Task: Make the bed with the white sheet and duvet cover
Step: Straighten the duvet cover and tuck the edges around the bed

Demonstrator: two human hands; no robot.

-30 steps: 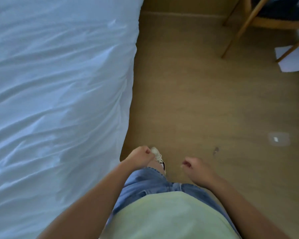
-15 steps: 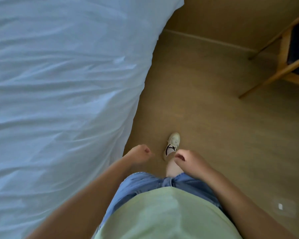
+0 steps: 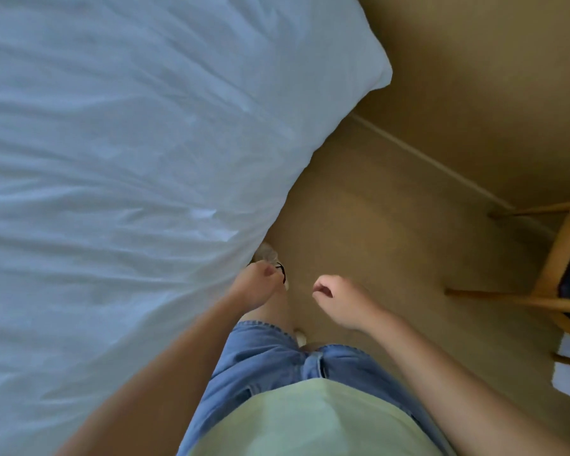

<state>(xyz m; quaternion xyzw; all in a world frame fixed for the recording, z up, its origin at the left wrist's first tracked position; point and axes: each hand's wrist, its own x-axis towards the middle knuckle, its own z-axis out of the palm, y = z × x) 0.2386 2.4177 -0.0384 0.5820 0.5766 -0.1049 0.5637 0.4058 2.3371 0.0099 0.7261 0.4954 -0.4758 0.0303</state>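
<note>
Stood with left hand [image 3: 257,286] and right hand [image 3: 339,301] loosely curled, holding nothing, white duvet cover [image 3: 129,159] at nine o'clock

A bedroom, seen from above at the bedside. A wide bed [image 3: 79,307] fills the left half of the view, covered by a wrinkled white duvet cover [image 3: 178,126] whose puffy corner juts out past the bed's edge. Beside the bed is a bare tan floor [image 3: 375,232], which meets a plain tan wall [image 3: 491,60] at a pale skirting board [image 3: 431,161]. A light wooden chair [image 3: 555,258] with a dark seat stands at the right edge.
</note>
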